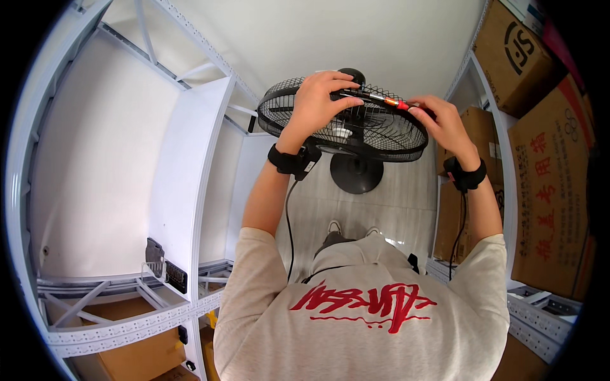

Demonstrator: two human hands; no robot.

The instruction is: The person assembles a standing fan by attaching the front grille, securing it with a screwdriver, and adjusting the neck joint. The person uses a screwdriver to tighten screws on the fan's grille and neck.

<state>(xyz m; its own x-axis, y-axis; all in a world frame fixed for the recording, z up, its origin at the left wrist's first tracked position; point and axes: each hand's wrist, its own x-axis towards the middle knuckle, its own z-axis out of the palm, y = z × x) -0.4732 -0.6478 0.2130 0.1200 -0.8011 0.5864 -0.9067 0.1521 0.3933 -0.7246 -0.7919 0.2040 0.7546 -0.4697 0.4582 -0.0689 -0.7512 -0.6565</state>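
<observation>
A black pedestal fan [394,130] stands in front of me, its round wire guard seen from above and its round base [356,174] on the floor. My right hand [443,120] is closed on the red handle of a screwdriver [403,105]. The screwdriver lies along the top of the guard's rim, its shaft pointing left. My left hand [318,105] curls over the rim, thumb on the near side and fingers on the far side, close to the shaft's end. The screwdriver's tip is too small to make out beside my left fingers.
White metal shelving [190,171] rises on my left. On the right, shelves hold several cardboard boxes [553,190]. A pale wall [356,32] closes the far side. Black cables [289,235] hang from bands on both my wrists.
</observation>
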